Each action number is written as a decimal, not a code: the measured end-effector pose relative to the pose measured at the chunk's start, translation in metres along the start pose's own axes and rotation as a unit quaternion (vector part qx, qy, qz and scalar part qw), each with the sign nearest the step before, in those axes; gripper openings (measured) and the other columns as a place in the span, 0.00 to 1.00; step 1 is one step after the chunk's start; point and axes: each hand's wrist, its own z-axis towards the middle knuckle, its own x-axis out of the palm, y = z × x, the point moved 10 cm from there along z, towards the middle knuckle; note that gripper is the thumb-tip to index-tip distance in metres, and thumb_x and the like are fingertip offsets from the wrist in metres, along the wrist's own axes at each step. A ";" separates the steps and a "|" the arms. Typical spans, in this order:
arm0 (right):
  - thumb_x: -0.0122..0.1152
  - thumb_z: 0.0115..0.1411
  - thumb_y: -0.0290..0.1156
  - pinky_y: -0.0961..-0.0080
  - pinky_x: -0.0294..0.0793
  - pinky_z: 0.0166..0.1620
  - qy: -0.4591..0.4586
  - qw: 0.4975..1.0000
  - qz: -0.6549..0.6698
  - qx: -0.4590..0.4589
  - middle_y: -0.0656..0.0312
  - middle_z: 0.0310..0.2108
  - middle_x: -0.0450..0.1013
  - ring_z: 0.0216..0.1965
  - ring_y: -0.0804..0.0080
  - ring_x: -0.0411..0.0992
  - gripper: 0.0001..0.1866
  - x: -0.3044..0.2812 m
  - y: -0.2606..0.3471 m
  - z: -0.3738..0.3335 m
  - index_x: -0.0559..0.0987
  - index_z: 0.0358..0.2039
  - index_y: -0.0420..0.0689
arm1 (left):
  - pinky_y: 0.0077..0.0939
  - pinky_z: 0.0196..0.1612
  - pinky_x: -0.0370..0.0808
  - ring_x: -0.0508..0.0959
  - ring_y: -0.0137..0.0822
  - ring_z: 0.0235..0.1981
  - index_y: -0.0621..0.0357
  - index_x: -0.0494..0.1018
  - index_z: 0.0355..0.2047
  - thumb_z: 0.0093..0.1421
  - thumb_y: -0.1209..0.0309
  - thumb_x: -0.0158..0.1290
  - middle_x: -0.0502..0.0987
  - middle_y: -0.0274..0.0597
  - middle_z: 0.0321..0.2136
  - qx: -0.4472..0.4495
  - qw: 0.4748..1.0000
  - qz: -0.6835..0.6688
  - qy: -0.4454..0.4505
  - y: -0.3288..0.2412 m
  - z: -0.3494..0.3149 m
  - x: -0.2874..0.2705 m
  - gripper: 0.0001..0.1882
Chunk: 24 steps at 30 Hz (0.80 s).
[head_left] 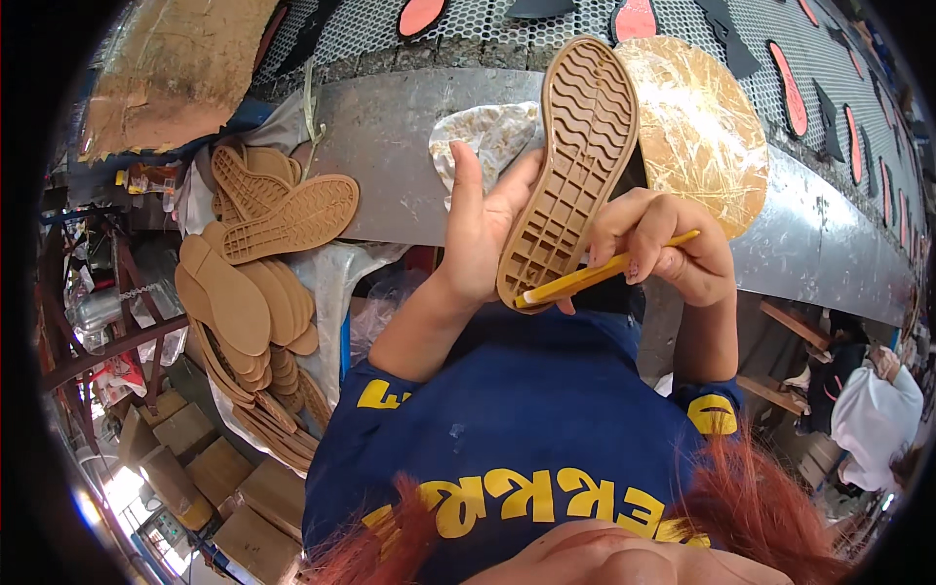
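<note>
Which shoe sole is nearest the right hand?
The tan sole resting on the left hand, its tread showing; the other soles lie heaped at the picture's left.

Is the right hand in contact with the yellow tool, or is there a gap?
Touching. The head view shows the right hand with its fingers curled around the yellow tool.

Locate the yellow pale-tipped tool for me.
In the head view, right of centre, the yellow tool is held in the right hand, slanting across the lower end of the tan shoe sole, its pale tip near the sole's edge.
</note>
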 end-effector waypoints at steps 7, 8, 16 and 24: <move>0.50 0.66 0.33 0.75 0.71 0.40 0.130 0.991 -0.023 0.029 0.56 0.36 0.74 0.36 0.68 0.73 0.09 0.007 -0.005 0.017 0.73 0.30 0.43 | 0.36 0.20 0.82 0.80 0.44 0.38 0.61 0.46 0.65 0.49 0.22 0.15 0.69 0.54 0.50 -0.054 0.996 -0.016 0.063 0.006 -0.006 0.004 0.60; 0.50 0.66 0.33 0.75 0.71 0.40 0.144 0.989 -0.025 0.012 0.56 0.36 0.74 0.36 0.68 0.73 0.09 0.008 -0.002 0.020 0.74 0.30 0.43 | 0.36 0.20 0.82 0.80 0.44 0.38 0.61 0.46 0.65 0.49 0.22 0.15 0.69 0.54 0.50 -0.062 0.995 -0.023 0.077 0.007 -0.006 0.005 0.60; 0.50 0.66 0.35 0.75 0.69 0.36 0.044 0.993 -0.031 -0.107 0.58 0.36 0.73 0.30 0.70 0.70 0.08 -0.030 0.020 0.012 0.72 0.31 0.47 | 0.39 0.21 0.82 0.78 0.54 0.43 0.60 0.48 0.64 0.51 0.24 0.15 0.69 0.62 0.49 -0.067 0.992 -0.059 0.093 0.001 -0.011 0.010 0.57; 0.44 0.68 0.31 0.78 0.67 0.37 -0.437 0.877 0.015 -0.199 0.50 0.47 0.69 0.38 0.71 0.67 0.11 -0.131 0.009 -0.079 0.72 0.45 0.42 | 0.42 0.27 0.83 0.77 0.55 0.45 0.58 0.52 0.63 0.67 0.42 0.20 0.68 0.63 0.51 -0.044 0.982 -0.145 0.112 0.000 -0.012 -0.011 0.37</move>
